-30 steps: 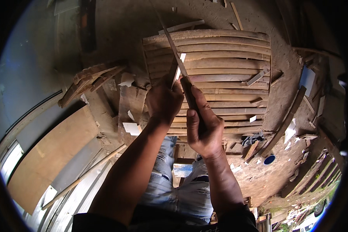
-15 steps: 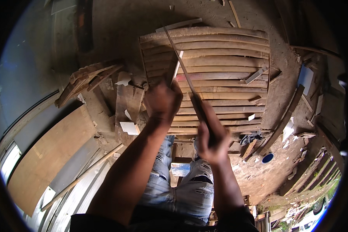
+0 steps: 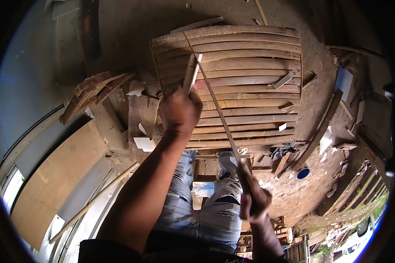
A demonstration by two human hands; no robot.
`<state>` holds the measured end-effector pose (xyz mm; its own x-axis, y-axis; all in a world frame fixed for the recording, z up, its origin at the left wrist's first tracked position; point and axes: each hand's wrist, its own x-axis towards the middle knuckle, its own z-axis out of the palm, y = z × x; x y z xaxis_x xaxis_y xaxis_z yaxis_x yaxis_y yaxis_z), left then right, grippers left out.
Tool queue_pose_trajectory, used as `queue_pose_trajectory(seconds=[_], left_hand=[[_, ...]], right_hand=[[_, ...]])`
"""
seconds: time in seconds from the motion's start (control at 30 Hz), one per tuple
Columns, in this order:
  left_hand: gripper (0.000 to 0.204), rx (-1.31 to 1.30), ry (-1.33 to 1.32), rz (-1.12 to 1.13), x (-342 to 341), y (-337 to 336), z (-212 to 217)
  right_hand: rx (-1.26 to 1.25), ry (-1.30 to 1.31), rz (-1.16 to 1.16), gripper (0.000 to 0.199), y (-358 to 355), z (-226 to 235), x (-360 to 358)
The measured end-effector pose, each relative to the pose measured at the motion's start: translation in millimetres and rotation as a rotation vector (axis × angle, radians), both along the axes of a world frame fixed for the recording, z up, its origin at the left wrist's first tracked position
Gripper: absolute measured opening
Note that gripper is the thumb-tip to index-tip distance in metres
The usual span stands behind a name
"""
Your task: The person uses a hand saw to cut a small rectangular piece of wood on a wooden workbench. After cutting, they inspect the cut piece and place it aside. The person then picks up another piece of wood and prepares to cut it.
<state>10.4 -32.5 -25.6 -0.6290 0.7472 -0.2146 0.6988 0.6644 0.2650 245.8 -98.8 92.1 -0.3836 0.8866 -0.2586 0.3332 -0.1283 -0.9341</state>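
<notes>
Change noted: my right hand (image 3: 256, 199) has drawn back toward my body, well below its position of a second ago, and the long-bladed tool (image 3: 221, 117) has come with it. The handle (image 3: 243, 177) now sits near my right knee, and the tip lies over the upper left of the slatted platform (image 3: 250, 64). I judge this to be the pulled-back part of a stroke along the wooden strip (image 3: 190, 72).

Right hand: fingers closed around the handle; slight blur hides the exact finger placement.

Left hand (image 3: 179, 109): fist closed on the lower end of the strip, in much the same place as before. The strip points away from me above the slats, its white edge facing the blade. The two cross near the strip's upper end; whether they touch there, I cannot tell.
</notes>
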Motion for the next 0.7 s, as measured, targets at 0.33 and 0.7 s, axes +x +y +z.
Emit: queue_pose_trajectory(seconds=[0.33,0.7], left_hand=[[0.029,-0.133,-0.179,0.035,-14,8,12],[0.019,0.010,-0.018,0.017,-6,-1,2]], right_hand=[[-0.117,0.050,-0.038,0.047,25,-41,-70],[-0.160,0.045,-0.010,0.044,50,-53,-57]])
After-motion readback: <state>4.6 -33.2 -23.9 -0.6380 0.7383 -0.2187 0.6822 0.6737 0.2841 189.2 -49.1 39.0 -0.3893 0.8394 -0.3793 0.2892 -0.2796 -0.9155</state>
